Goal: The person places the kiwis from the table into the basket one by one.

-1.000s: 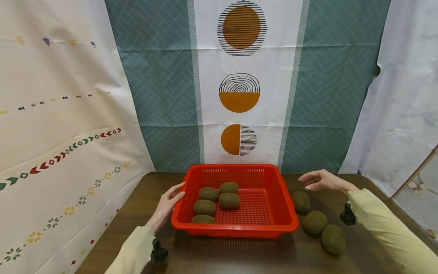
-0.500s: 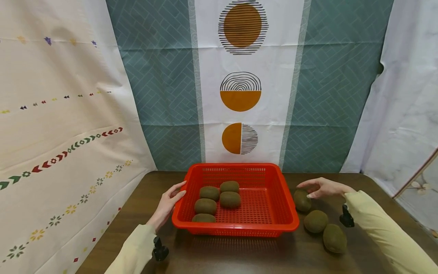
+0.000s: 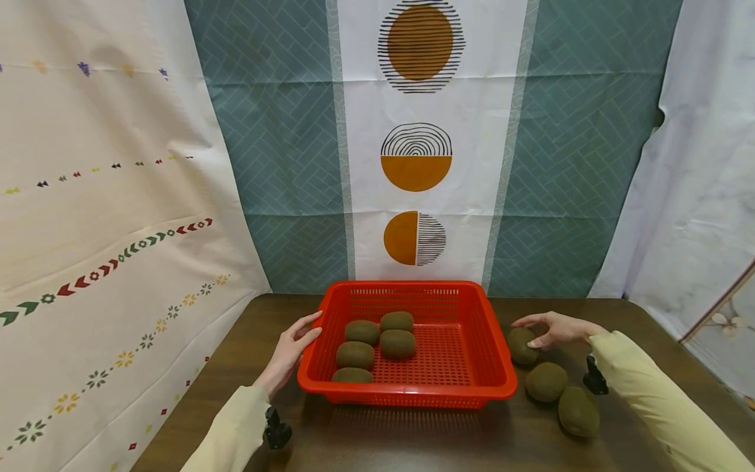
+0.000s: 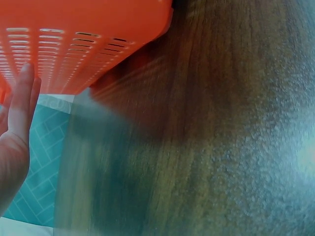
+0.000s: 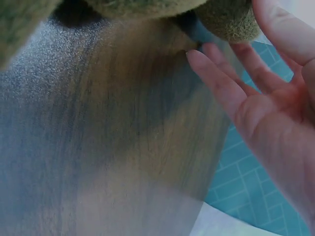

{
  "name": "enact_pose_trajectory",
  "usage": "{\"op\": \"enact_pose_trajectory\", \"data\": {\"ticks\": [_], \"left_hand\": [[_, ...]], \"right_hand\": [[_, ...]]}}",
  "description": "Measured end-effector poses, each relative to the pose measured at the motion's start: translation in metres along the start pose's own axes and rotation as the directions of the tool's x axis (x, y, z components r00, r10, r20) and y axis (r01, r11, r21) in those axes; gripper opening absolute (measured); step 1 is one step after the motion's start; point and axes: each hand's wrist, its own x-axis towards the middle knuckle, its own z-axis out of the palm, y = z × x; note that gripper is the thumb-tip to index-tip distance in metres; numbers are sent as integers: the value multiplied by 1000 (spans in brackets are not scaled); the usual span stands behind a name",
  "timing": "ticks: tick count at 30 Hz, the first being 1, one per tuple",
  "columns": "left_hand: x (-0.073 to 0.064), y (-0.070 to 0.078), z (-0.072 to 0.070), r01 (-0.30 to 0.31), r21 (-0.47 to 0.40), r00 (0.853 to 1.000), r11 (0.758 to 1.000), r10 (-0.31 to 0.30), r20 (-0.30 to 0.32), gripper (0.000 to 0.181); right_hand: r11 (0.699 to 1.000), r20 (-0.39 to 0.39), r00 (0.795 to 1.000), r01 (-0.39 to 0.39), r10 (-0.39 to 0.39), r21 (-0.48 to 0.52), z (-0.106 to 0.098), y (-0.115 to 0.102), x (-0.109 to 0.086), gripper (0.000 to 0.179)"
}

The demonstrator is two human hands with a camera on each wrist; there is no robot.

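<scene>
My left hand (image 3: 289,354) rests against the left side of a red plastic basket (image 3: 407,391), its straight fingers touching the slotted wall in the left wrist view. Several brown kiwis (image 3: 355,355) lie in the left half of that basket. On the table to the right, my right hand (image 3: 557,329) spans the farthest loose kiwi (image 3: 520,351), thumb on its near side and fingers over its far side. In the right wrist view the kiwi (image 5: 229,22) shows between thumb and fingers, cut off at the top.
Two more kiwis, one round (image 3: 546,382) and one longer (image 3: 579,412), sit nearer on the brown wooden table (image 3: 389,446). A green and white patterned cloth (image 3: 283,196) hangs behind the table. Pale cloths hang at both sides.
My right hand has come down and slightly forward from above onto the far kiwi, thumb and fingers now about it. The left hand and the basket keep their places.
</scene>
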Motion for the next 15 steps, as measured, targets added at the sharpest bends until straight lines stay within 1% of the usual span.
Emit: {"op": "enact_pose_trajectory", "data": {"ticks": [3, 6, 10, 13, 15], "left_hand": [[-1, 3, 0, 12, -18, 1000, 1000, -12, 6, 44], [-5, 10, 2, 24, -34, 999, 999, -23, 25, 46], [-8, 18, 5, 29, -42, 999, 999, -27, 43, 47], [-5, 11, 2, 14, -30, 999, 999, -13, 32, 46], [-1, 5, 0, 3, -22, 1000, 1000, -3, 23, 44]], "right_hand": [[999, -22, 999, -30, 30, -18, 1, -1, 1, 53], [998, -45, 997, -60, 59, -18, 3, -2, 2, 51], [992, -78, 991, -99, 105, 77, 6, -2, 1, 48], [988, -82, 990, -106, 115, 110, 8, -4, 0, 49], [990, -79, 991, -100, 108, 101, 8, -5, -1, 48]]}}
